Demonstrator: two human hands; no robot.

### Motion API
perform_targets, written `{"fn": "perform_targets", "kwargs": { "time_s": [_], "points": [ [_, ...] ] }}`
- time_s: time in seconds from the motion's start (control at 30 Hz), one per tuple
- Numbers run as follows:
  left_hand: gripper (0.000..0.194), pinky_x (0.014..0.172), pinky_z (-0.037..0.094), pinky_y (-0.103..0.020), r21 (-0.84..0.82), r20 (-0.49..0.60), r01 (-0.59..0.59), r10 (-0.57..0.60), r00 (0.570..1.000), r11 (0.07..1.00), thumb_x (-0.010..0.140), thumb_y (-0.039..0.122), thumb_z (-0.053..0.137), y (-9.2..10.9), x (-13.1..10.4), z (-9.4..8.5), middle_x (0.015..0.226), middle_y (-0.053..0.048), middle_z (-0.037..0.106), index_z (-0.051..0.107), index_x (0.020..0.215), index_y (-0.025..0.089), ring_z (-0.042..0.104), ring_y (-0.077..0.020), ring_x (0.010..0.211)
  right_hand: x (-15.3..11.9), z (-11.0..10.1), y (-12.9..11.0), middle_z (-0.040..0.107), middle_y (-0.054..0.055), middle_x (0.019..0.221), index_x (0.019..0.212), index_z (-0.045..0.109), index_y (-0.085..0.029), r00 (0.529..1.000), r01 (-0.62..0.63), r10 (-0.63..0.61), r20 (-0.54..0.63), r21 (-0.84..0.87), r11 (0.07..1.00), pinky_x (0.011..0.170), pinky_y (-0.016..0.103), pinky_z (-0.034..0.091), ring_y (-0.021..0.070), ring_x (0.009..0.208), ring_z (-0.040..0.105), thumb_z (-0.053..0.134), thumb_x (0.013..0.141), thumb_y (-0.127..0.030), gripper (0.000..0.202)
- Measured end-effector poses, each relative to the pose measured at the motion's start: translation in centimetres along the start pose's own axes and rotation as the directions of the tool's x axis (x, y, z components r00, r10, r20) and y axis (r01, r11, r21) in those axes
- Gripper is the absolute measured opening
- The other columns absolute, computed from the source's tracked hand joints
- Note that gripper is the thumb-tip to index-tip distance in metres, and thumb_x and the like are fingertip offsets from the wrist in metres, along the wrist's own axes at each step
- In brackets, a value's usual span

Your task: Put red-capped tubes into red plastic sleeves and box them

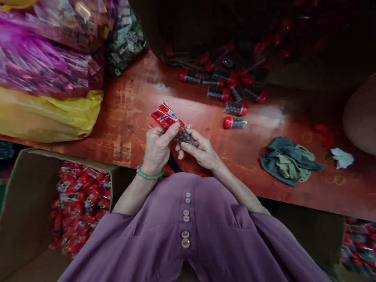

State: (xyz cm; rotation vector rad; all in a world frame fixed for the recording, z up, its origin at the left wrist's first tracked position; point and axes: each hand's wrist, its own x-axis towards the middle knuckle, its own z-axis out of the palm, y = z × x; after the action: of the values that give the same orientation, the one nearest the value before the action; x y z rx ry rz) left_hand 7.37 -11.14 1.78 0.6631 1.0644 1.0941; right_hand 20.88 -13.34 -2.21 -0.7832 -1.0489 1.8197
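Note:
My left hand (155, 150), with a green bead bracelet at the wrist, pinches a small red printed packet (164, 116) that has a barcode. My right hand (203, 149) grips a clear tube of dark round balls (184, 136). The tube's upper end meets the packet's lower edge; whether it is partly inside the packet I cannot tell. Both hands are in front of my body, over the near part of the red table (139, 110). Beyond them to the right lies a red-capped tube of dark balls (234, 123), with several like it behind.
A large dark container (154, 37) with more red-capped tubes stands at the back. Filled plastic bags (47, 115) crowd the left. A cardboard box (28, 193) of red packets stands below left. A crumpled cloth (286, 161) and white tissue (342, 158) lie right.

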Motion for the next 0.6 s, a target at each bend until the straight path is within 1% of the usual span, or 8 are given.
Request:
{"fn": "perform_targets", "kwargs": {
  "time_s": [0.07,0.17,0.27,0.37,0.4,0.47,0.53,0.6],
  "points": [
    [0.032,0.031,0.041,-0.021,0.015,-0.002,-0.018,0.018,1.0,1.0,0.074,0.048,0.082,-0.32,-0.17,0.03,0.054,0.001,0.062,0.077,0.077,0.016,0.047,-0.0075,0.036,-0.14,0.3,-0.01,0.064,-0.003,0.087,0.114,0.054,-0.02,0.999,0.023,-0.025,-0.025,-0.05,0.998,0.07,0.023,0.055,0.0063,0.063,0.064,0.064,0.093,-0.045,0.035],
    [0.032,0.032,0.042,-0.021,0.065,-0.019,-0.037,0.039,0.999,0.997,0.075,0.048,0.081,-0.63,-0.35,-0.09,0.059,0.0,0.066,0.077,0.08,0.016,0.047,-0.0071,0.035,-0.23,0.61,0.06,0.062,-0.004,0.085,0.118,0.052,-0.02,0.998,0.044,-0.05,-0.047,-0.108,0.993,0.07,0.024,0.055,0.0066,0.063,0.062,0.063,0.094,-0.046,0.037],
    [0.033,0.037,0.046,-0.023,0.123,-0.022,-0.034,0.037,0.999,0.992,0.075,0.048,0.081,-0.6,-0.35,-0.42,0.069,-0.003,0.074,0.078,0.084,0.017,0.056,-0.0099,0.041,-0.19,0.63,0.15,0.062,-0.005,0.082,0.119,0.05,-0.021,0.996,0.064,-0.07,-0.056,-0.11,0.992,0.069,0.024,0.055,0.0068,0.062,0.063,0.066,0.091,-0.046,0.04],
    [0.037,0.057,0.057,-0.027,0.07,-0.034,-0.066,0.069,0.997,0.995,0.071,0.05,0.084,-0.5,-0.08,-0.72,0.09,-0.006,0.079,0.078,0.089,0.018,0.072,-0.0177,0.067,-0.11,0.51,0.0,0.065,-0.004,0.083,0.111,0.05,-0.022,0.996,0.056,-0.064,-0.068,-0.105,0.993,0.067,0.023,0.055,0.007,0.061,0.064,0.068,0.089,-0.047,0.038],
    [0.038,0.065,0.059,-0.029,0.039,-0.042,-0.09,0.092,0.995,0.995,0.07,0.05,0.085,-0.5,0.04,-0.75,0.093,-0.007,0.079,0.078,0.089,0.019,0.074,-0.0198,0.077,-0.09,0.48,-0.12,0.066,-0.004,0.083,0.108,0.051,-0.021,0.995,0.049,-0.059,-0.08,-0.118,0.992,0.067,0.023,0.054,0.007,0.061,0.065,0.068,0.089,-0.047,0.036],
    [0.039,0.079,0.059,-0.032,-0.005,-0.063,-0.123,0.123,0.99,0.992,0.067,0.051,0.087,-0.57,0.26,-0.71,0.09,-0.007,0.079,0.078,0.087,0.019,0.075,-0.0216,0.087,-0.06,0.47,-0.36,0.065,-0.004,0.08,0.103,0.053,-0.021,0.994,0.027,-0.044,-0.102,-0.157,0.987,0.066,0.023,0.053,0.0069,0.061,0.064,0.068,0.089,-0.047,0.033],
    [0.039,0.083,0.059,-0.033,-0.02,-0.088,-0.125,0.123,0.989,0.992,0.064,0.051,0.089,-0.7,0.36,-0.58,0.082,-0.005,0.078,0.077,0.083,0.019,0.075,-0.0215,0.085,-0.06,0.45,-0.5,0.063,-0.005,0.077,0.098,0.055,-0.02,0.992,0.003,-0.028,-0.125,-0.189,0.982,0.064,0.022,0.052,0.0067,0.06,0.063,0.069,0.088,-0.047,0.032],
    [0.04,0.073,0.059,-0.031,-0.003,-0.079,-0.108,0.107,0.991,0.994,0.062,0.052,0.089,-0.81,0.35,-0.52,0.08,-0.005,0.078,0.077,0.081,0.019,0.074,-0.0195,0.074,-0.06,0.32,-0.41,0.062,-0.005,0.073,0.095,0.057,-0.02,0.992,-0.011,-0.012,-0.126,-0.181,0.983,0.062,0.022,0.051,0.0068,0.058,0.062,0.069,0.088,-0.049,0.032]
  ]
}}
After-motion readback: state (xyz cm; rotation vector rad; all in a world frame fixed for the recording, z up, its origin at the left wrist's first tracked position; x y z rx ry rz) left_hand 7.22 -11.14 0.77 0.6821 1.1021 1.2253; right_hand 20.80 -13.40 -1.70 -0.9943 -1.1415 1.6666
